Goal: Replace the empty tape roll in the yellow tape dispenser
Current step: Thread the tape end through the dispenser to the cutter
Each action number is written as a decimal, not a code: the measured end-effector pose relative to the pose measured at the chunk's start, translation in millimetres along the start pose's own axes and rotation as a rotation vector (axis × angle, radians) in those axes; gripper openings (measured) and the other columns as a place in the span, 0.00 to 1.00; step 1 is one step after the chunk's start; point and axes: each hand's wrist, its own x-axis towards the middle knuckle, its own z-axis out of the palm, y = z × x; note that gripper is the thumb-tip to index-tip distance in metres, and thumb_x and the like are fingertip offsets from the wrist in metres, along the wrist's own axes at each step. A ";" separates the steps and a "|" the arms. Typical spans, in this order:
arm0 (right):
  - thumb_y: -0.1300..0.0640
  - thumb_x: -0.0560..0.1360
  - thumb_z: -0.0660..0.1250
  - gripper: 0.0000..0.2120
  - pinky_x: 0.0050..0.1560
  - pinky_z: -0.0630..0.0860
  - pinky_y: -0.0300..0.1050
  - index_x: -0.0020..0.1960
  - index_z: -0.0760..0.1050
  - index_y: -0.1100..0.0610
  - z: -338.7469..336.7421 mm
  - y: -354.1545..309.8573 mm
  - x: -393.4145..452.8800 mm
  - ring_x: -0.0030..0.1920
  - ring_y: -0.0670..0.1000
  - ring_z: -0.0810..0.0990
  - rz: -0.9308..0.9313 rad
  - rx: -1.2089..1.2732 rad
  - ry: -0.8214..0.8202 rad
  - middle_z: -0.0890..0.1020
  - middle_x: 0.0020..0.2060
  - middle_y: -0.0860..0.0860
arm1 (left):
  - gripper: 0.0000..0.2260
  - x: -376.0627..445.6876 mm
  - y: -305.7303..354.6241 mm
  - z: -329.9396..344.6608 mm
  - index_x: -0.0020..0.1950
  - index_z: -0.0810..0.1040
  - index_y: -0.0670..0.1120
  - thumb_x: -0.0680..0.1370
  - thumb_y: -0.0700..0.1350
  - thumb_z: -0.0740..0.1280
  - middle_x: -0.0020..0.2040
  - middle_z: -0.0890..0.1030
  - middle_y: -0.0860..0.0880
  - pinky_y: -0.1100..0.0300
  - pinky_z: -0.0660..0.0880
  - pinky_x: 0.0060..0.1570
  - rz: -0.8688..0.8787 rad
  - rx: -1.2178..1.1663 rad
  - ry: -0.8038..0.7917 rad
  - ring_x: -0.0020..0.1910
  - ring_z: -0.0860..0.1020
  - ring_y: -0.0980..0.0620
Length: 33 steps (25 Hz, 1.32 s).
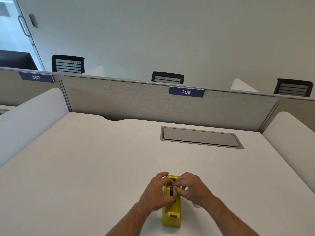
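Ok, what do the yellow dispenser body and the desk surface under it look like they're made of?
The yellow tape dispenser looks like moulded plastic, smooth and slightly glossy: uniform colour, rounded edges, soft highlights. The desk looks like a matte white laminate top, flat and even with no grain or glare; its core can't be judged from here.

A yellow tape dispenser (172, 208) stands near the front edge of the white counter (85, 159), lengthwise toward the person. The left hand (156, 191) grips its left side; the right hand (190, 186) pinches at the roll (171, 191) seated in its top, apparently a black hub. A grey hatch (201, 137) lies toward the back edge.
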 end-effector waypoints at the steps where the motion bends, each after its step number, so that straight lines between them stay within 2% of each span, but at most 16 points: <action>1: 0.53 0.74 0.70 0.05 0.41 0.75 0.36 0.47 0.85 0.50 0.0 0.1 -0.1 0.42 0.43 0.77 0.004 0.005 0.001 0.86 0.41 0.45 | 0.23 0.1 -0.2 -0.2 0.61 0.76 0.58 0.67 0.58 0.74 0.75 0.66 0.56 0.52 0.72 0.68 0.000 0.001 -0.003 0.71 0.67 0.54; 4: 0.48 0.72 0.69 0.07 0.39 0.78 0.40 0.47 0.83 0.49 -2.9 0.6 -0.4 0.43 0.44 0.76 0.015 0.033 -0.009 0.85 0.41 0.43 | 0.23 0.5 -0.6 0.3 0.61 0.76 0.59 0.66 0.58 0.74 0.75 0.66 0.56 0.51 0.73 0.68 -0.001 -0.001 -0.005 0.70 0.68 0.53; 9: 0.46 0.68 0.72 0.15 0.40 0.79 0.38 0.53 0.81 0.48 -1.8 1.4 -4.0 0.47 0.44 0.74 0.022 0.014 -0.054 0.83 0.46 0.43 | 0.23 2.1 -1.0 1.4 0.60 0.76 0.59 0.67 0.58 0.75 0.75 0.66 0.56 0.52 0.73 0.67 -0.009 0.013 -0.002 0.70 0.68 0.53; 14: 0.49 0.71 0.69 0.09 0.41 0.76 0.38 0.49 0.84 0.49 -0.9 0.4 -1.6 0.44 0.44 0.75 0.019 0.024 -0.021 0.85 0.43 0.43 | 0.23 2.6 0.7 1.5 0.61 0.76 0.58 0.67 0.57 0.75 0.75 0.66 0.56 0.52 0.73 0.67 -0.024 0.021 -0.004 0.69 0.69 0.52; 20: 0.47 0.70 0.70 0.12 0.41 0.78 0.39 0.50 0.84 0.49 -4.7 -2.3 -2.7 0.45 0.44 0.76 0.015 0.025 -0.056 0.85 0.44 0.44 | 0.23 3.1 0.4 2.1 0.61 0.76 0.59 0.67 0.58 0.76 0.75 0.65 0.56 0.53 0.73 0.67 -0.026 0.029 0.000 0.70 0.68 0.53; 27: 0.51 0.74 0.69 0.08 0.42 0.77 0.39 0.50 0.85 0.50 -2.0 0.2 -1.4 0.45 0.43 0.76 0.032 0.022 -0.023 0.86 0.44 0.45 | 0.24 3.1 0.7 2.3 0.62 0.76 0.58 0.67 0.58 0.75 0.75 0.66 0.56 0.53 0.72 0.68 -0.016 0.041 0.000 0.70 0.68 0.52; 33: 0.47 0.68 0.72 0.11 0.39 0.79 0.40 0.48 0.82 0.49 -4.8 -1.3 -1.7 0.45 0.44 0.75 0.010 0.031 -0.053 0.83 0.43 0.44 | 0.24 4.5 -2.8 1.9 0.60 0.77 0.59 0.66 0.61 0.74 0.74 0.66 0.56 0.52 0.74 0.66 0.000 0.019 -0.002 0.70 0.69 0.53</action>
